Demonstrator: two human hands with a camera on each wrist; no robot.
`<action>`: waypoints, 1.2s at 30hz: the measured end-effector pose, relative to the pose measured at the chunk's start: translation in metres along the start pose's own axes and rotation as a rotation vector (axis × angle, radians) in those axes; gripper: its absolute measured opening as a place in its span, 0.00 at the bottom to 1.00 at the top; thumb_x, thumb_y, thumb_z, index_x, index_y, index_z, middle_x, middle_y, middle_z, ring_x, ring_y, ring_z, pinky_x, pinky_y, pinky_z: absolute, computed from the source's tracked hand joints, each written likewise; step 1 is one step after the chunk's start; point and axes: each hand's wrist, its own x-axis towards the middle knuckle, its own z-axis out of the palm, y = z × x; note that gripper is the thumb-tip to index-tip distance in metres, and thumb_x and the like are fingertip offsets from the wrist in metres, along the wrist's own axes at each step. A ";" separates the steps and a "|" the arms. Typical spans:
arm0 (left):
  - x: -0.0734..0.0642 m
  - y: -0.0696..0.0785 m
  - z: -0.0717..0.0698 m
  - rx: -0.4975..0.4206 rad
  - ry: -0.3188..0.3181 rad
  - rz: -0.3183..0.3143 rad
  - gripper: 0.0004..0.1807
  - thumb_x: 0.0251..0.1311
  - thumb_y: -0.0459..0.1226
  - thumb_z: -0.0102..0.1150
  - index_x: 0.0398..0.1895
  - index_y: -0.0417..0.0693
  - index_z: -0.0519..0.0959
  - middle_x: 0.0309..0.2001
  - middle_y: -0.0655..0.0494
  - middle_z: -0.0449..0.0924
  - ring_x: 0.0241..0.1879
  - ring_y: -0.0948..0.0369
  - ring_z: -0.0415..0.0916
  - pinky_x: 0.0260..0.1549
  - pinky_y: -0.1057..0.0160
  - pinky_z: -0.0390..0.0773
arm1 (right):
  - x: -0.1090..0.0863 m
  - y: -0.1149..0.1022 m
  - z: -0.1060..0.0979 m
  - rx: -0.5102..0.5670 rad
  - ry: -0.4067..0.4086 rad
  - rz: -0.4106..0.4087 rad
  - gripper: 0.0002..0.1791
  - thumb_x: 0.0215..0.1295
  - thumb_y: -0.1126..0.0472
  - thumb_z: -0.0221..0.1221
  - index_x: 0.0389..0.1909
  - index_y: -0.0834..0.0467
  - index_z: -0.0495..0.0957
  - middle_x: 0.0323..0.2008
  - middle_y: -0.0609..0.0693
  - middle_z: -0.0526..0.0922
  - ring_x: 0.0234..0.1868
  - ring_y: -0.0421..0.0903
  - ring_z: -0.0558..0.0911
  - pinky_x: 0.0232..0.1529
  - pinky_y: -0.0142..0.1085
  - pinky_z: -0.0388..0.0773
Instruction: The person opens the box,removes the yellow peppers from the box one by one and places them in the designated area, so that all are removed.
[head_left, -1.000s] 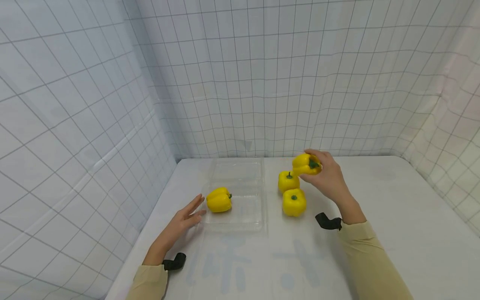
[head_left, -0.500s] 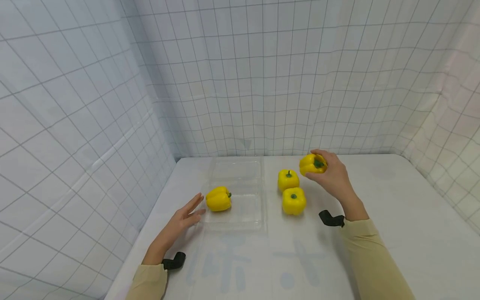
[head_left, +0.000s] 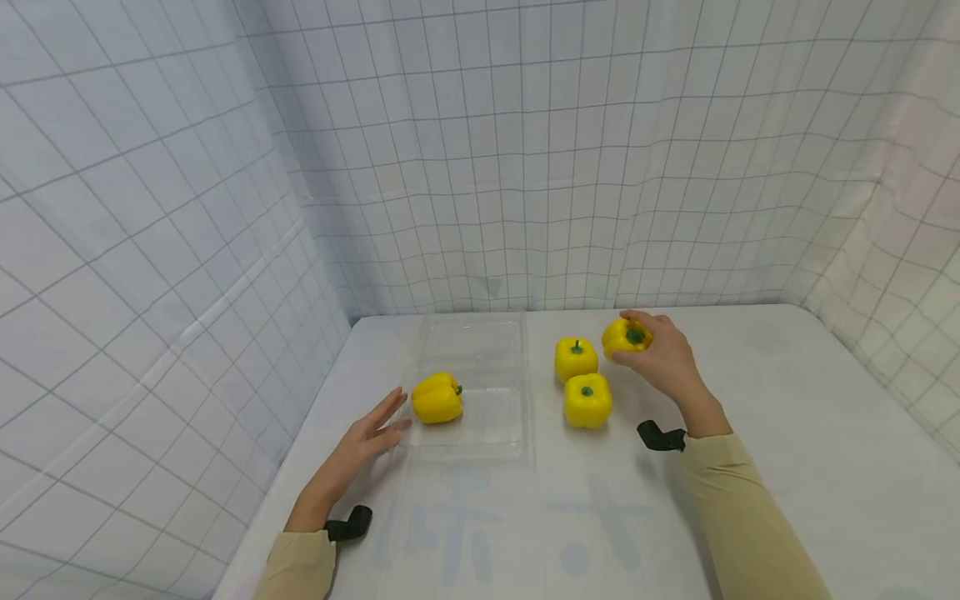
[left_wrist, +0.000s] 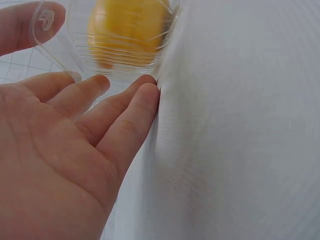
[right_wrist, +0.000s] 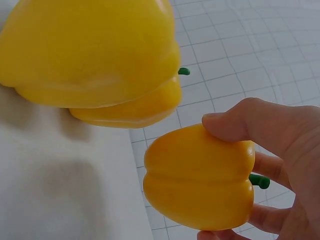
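Pepper (head_left: 621,337) in the grip of the right hand (head_left: 666,358) in the head view, pinched and partly covered by thumb and fingers, contact with the tabletop (head_left: 787,400) hard to judge. Front pepper (head_left: 587,402) overlapping the rear pepper (head_left: 575,362), both between that hand and the clear container (head_left: 491,418), faint in outline, with lid (head_left: 471,340) lying open behind. Boxed pepper (head_left: 437,399) inside at the left, beside the left hand (head_left: 366,437), spread and loosely straightened. Sleeves (head_left: 750,521) cut off below. From the left wrist, boxed pepper blurred behind ridged plastic, contact of hand and rim unclear. From the right wrist, front pepper cropped at the top, blocking much of the rear one.
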 end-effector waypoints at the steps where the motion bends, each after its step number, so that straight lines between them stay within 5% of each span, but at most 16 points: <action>1: 0.000 0.000 0.000 0.001 0.001 -0.004 0.38 0.76 0.37 0.49 0.82 0.59 0.45 0.80 0.52 0.45 0.71 0.44 0.62 0.65 0.33 0.58 | 0.001 0.001 0.001 -0.008 -0.006 0.003 0.39 0.60 0.49 0.70 0.73 0.48 0.67 0.61 0.63 0.69 0.58 0.65 0.71 0.56 0.65 0.70; 21: -0.002 0.004 0.004 0.030 0.016 -0.043 0.38 0.76 0.39 0.51 0.82 0.57 0.46 0.80 0.52 0.47 0.71 0.45 0.63 0.65 0.34 0.59 | -0.001 0.024 0.020 -0.099 -0.106 0.039 0.41 0.61 0.47 0.68 0.73 0.54 0.67 0.57 0.66 0.71 0.53 0.64 0.72 0.54 0.61 0.71; 36: 0.001 0.003 0.005 0.036 0.027 -0.046 0.38 0.76 0.41 0.50 0.83 0.57 0.46 0.80 0.52 0.47 0.71 0.45 0.63 0.66 0.36 0.61 | 0.003 0.020 0.024 -0.143 -0.098 0.039 0.41 0.63 0.45 0.66 0.74 0.56 0.65 0.62 0.69 0.68 0.56 0.68 0.70 0.54 0.64 0.71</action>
